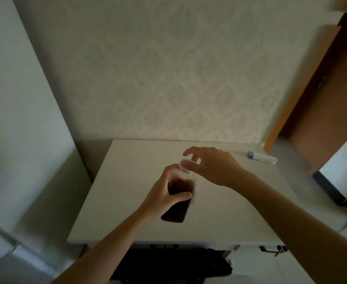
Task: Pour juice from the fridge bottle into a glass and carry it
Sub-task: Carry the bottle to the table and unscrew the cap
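Observation:
A clear plastic bottle of dark juice hangs tilted above the white table. My left hand grips its body, thumb across the front. My right hand comes from the right, with fingertips pinching the pale cap at the bottle's top. No glass is in view.
A small white tube with a blue cap lies at the table's far right. A brown wooden door or cabinet stands to the right, a pale fridge side to the left. A dark bag sits under the table's front edge.

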A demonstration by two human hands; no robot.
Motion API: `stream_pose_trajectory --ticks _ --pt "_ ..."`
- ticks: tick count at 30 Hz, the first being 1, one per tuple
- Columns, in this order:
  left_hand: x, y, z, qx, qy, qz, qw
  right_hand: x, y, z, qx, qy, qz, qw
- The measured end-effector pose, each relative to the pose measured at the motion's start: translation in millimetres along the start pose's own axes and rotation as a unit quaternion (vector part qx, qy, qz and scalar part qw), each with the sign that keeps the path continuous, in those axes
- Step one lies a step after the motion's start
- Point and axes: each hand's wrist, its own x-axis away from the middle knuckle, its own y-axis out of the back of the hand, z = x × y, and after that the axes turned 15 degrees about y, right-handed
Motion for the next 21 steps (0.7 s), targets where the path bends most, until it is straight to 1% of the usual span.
stream_pose_trajectory --ticks 5,9,11,14,18,21 --pt "-39 0 7 -0.022 0.011 -0.038 0.999 -46 -14 -24 0.094 0.007 0.029 0.995" --pt "-67 6 12 -0.021 0.011 -0.048 0.999 -72 -28 -37 0.120 0.007 0.005 0.993" --pt "-77 9 11 -0.019 0.013 -0.046 0.999 -80 -33 -44 0.103 0.017 -0.016 0.994" --pt "-87 11 12 -0.017 0.013 -0.038 0.999 -86 -36 -55 0.046 0.039 -0.033 0.998" --pt "-94 13 7 -0.010 0.027 -0.041 0.999 -92 -32 -69 0.003 0.102 -0.029 0.994" --pt "-99 20 -3 0.009 0.050 -0.011 0.999 -95 -22 -75 -0.007 0.153 -0.013 0.988"
